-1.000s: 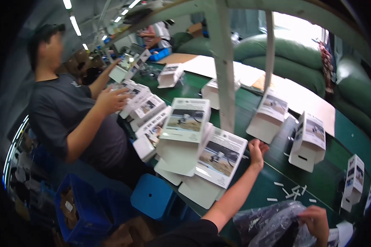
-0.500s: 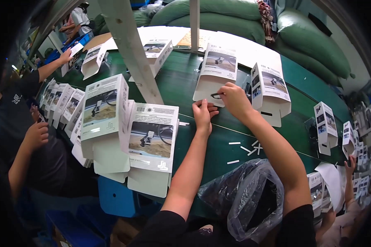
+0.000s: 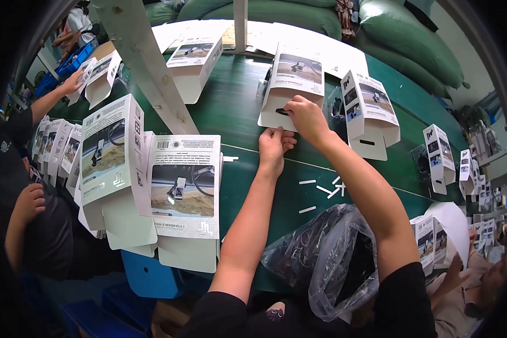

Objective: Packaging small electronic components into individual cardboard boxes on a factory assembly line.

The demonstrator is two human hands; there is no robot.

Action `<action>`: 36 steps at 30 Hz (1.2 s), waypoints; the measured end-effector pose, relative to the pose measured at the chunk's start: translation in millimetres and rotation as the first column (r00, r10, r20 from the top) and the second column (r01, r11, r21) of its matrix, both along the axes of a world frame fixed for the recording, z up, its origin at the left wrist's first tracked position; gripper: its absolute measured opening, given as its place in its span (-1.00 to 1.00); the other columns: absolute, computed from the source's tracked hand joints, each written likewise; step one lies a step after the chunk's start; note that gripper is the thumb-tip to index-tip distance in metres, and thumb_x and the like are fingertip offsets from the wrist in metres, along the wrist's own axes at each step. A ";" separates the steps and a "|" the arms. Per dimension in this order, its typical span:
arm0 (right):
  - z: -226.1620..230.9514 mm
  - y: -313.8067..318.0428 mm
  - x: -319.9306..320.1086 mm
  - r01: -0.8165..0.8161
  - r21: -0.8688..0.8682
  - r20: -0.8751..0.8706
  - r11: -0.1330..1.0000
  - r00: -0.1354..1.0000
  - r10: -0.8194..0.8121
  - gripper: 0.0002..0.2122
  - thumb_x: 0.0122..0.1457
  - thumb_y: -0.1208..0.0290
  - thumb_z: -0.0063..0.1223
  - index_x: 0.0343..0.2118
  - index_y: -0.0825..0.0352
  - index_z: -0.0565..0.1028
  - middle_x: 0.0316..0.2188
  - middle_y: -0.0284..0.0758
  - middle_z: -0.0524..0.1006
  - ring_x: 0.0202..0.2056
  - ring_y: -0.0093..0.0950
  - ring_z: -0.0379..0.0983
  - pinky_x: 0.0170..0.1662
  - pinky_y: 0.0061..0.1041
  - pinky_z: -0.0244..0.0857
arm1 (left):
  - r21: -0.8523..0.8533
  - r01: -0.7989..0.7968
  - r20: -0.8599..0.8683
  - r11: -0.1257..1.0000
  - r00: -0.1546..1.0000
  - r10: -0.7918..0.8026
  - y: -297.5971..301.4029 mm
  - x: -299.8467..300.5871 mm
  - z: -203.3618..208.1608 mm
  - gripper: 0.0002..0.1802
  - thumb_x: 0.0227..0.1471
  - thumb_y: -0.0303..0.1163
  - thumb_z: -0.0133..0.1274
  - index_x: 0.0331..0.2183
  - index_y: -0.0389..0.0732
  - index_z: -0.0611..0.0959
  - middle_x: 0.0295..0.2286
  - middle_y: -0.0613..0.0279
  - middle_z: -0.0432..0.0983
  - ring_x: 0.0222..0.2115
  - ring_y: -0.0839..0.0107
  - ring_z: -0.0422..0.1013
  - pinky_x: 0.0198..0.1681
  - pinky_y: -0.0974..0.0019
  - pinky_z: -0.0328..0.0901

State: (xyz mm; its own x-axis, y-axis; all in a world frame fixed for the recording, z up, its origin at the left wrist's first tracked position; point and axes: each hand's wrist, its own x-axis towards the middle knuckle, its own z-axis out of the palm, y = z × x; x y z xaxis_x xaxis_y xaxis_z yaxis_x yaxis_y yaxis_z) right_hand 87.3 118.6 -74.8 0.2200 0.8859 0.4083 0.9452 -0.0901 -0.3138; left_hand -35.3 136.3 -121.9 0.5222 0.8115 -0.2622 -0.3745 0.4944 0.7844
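Right hand (image 3: 308,119) from bag (image 3: 328,253) to carton (image 3: 296,73)

Right grip (image 3: 308,119) (bare) at white box (image 3: 294,84)

Counter (image 3: 225,107) brightly lit; sheen noted on its surface. White sheets (image 3: 343,57) nearly washed out. Right hand (image 3: 310,118) acceptably sharp. Lower left dim. Straight edges bow toward the blackened rim; far right soft.

Right hand (image 3: 310,120) has left the clear bag (image 3: 303,245) — now at a box flap (image 3: 270,113)
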 end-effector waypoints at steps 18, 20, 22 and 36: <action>-13.5 -39.1 19.8 0.019 0.010 0.145 1.000 0.989 -0.020 -0.87 -0.06 0.57 -0.04 -0.43 0.32 0.53 -0.44 -0.32 0.50 -0.43 -0.34 0.47 -0.36 -0.43 0.39 | 0.093 0.174 0.070 0.980 0.981 -0.181 -9.6 10.2 -8.4 -0.90 0.14 -0.43 -0.12 -0.36 -0.27 0.40 -0.55 0.24 0.39 -0.62 0.53 0.34 -0.60 0.57 0.19; -9.5 -45.4 19.1 0.032 -0.027 0.164 0.999 0.986 -0.027 -0.86 -0.06 0.58 -0.04 -0.41 0.33 0.52 -0.41 -0.31 0.50 -0.40 -0.34 0.46 -0.33 -0.43 0.38 | 0.107 0.200 0.062 0.974 0.976 -0.208 -11.6 10.3 -9.0 -0.90 0.14 -0.43 -0.12 -0.34 -0.27 0.40 -0.54 0.24 0.40 -0.62 0.53 0.34 -0.59 0.57 0.20; -6.0 -51.6 18.8 0.047 -0.110 0.204 0.993 0.979 -0.023 -0.82 -0.05 0.58 -0.05 -0.35 0.34 0.50 -0.36 -0.30 0.50 -0.33 -0.34 0.45 -0.27 -0.44 0.36 | 0.126 0.239 0.050 0.963 0.968 -0.247 -12.9 10.3 -10.4 -0.89 0.14 -0.42 -0.12 -0.31 -0.26 0.40 -0.53 0.25 0.40 -0.60 0.53 0.33 -0.57 0.57 0.21; 3.2 -120.7 43.0 0.172 -0.171 0.435 0.970 0.897 -0.082 -0.66 -0.09 0.57 -0.02 -0.15 0.37 0.38 -0.10 -0.20 0.38 -0.09 -0.31 0.32 -0.03 -0.46 0.21 | 0.067 0.128 0.028 0.990 0.991 -0.130 0.5 5.7 -5.5 -0.81 0.01 -0.53 -0.19 -0.26 -0.31 0.42 -0.49 0.14 0.43 -0.54 0.47 0.36 -0.51 0.53 0.30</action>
State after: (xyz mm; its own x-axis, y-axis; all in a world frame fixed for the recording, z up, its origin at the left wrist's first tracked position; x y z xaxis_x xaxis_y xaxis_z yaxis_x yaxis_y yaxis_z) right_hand 130.3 -2.1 -71.6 0.1829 0.9344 0.3056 0.9601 -0.2367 0.1491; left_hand -29.6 136.8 -127.4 0.6311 0.7515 -0.1922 -0.3367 0.4886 0.8049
